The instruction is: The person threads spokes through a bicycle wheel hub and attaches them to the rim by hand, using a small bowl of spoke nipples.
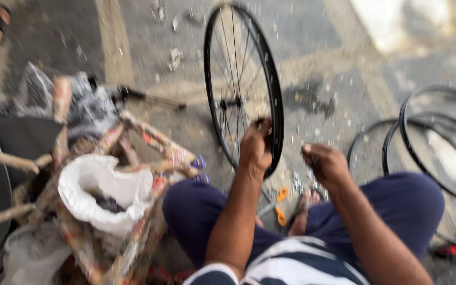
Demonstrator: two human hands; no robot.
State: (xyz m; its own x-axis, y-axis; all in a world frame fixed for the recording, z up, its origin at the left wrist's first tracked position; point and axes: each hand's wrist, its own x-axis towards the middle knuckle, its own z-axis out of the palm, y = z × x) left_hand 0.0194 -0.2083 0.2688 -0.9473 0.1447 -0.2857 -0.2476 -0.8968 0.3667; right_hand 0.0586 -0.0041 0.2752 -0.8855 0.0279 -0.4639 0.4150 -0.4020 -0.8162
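your left hand (255, 145) is curled around the rim of the spoked bicycle wheel (243, 87), fingers closed on the near lower edge, and it keeps the wheel standing upright on the concrete floor (323, 47) in front of your knees. your right hand (324, 162) hovers just beside the wheel, apart from it, its fingers drawn together as if pinching something small; the blur hides what, so you cannot tell if anything is in it. below your hands, between your legs, lies a tool with orange handles (281, 206), and small bits of metal hardware (304, 182) are scattered on the floor near your foot. to your right, several bare black rims (423, 148) lie overlapping on the floor. to your left, a white plastic bag (96, 192) sits inside a worn frame of wrapped sticks (149, 140).
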